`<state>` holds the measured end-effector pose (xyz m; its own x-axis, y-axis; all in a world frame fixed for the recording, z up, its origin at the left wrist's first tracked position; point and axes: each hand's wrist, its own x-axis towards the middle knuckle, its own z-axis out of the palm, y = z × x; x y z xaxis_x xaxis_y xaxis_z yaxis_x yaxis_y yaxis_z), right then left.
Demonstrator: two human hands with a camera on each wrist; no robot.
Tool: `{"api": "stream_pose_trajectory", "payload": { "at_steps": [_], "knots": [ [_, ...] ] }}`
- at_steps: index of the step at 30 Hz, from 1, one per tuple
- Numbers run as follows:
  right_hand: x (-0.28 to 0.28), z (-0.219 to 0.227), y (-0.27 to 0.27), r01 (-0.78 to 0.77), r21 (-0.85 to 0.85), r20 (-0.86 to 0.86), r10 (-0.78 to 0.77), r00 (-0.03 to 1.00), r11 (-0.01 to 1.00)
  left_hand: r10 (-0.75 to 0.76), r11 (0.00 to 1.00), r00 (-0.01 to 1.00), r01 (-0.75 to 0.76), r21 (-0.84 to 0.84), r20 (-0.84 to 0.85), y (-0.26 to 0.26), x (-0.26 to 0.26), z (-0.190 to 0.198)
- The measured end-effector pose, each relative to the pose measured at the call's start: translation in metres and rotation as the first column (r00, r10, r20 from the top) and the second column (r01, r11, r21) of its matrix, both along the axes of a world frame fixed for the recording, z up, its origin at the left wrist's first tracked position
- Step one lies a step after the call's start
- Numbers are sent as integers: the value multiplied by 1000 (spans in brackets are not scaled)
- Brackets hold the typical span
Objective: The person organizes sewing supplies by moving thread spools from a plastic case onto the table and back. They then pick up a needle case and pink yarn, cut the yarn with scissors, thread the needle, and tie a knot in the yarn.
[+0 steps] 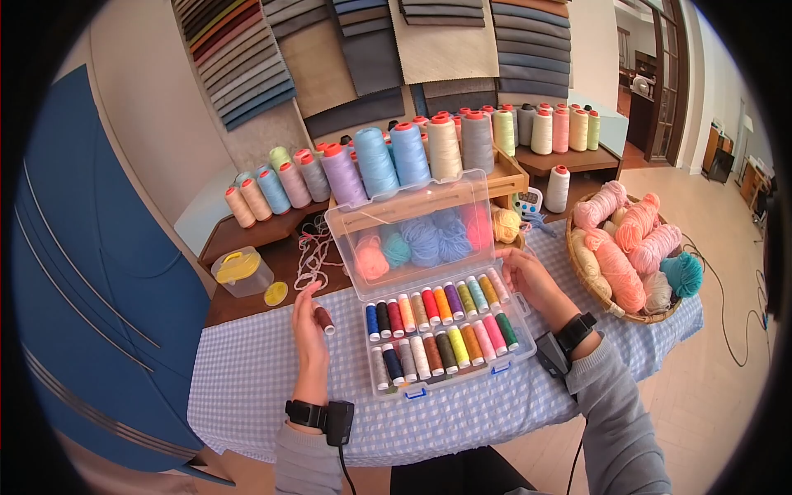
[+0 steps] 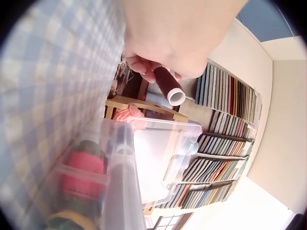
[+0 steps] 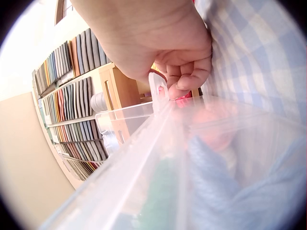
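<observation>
My left hand (image 1: 310, 337), left of the plastic box, pinches a dark brown thread spool (image 2: 166, 82) whose white end points back toward the wrist camera. The clear box (image 1: 462, 379) lies on the checked cloth with its lid (image 1: 355, 221) raised. Inside, two rows of small thread spools stand in many colours, a pale pink spool (image 1: 497, 285) at the back right corner. At that corner my right hand (image 1: 540, 287) has its fingers curled at the box's side, holding by a white plastic latch (image 3: 157, 92). Part of its thumb is hidden behind the latch.
Large thread cones (image 1: 375, 162) line the wooden shelf behind the lid. A wicker basket (image 1: 615, 310) of yarn stands at the right. Back left are a yellow-lidded tub (image 1: 252, 279) and tangled cord (image 1: 312, 257). Fabric swatches (image 1: 445, 49) hang on the wall.
</observation>
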<state>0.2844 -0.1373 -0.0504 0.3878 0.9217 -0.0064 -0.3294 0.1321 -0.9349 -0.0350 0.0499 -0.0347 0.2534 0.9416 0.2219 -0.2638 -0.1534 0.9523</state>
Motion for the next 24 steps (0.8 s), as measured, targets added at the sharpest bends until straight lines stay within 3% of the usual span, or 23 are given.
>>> {"api": "stream_pose_trajectory", "payload": {
  "at_steps": [10,13,15,19,24],
  "knots": [
    [-1,1,-1,3,-9,4,-3,1000,1000,-116,993,992,115,-13,-45,0,-3,0],
    [-1,1,-1,5,-9,4,-5,1000,1000,-62,997,998,63,44,-20,-1,0,-1],
    [-1,1,-1,7,-11,6,-6,1000,1000,77,997,996,-79,25,42,5,-1,-7],
    [0,0,0,1,-11,5,-1,1000,1000,106,994,992,-107,2,75,6,-3,-9],
    [1,-1,0,2,-14,7,-2,1000,1000,-74,997,996,73,26,53,3,2,-4]
  ]
}}
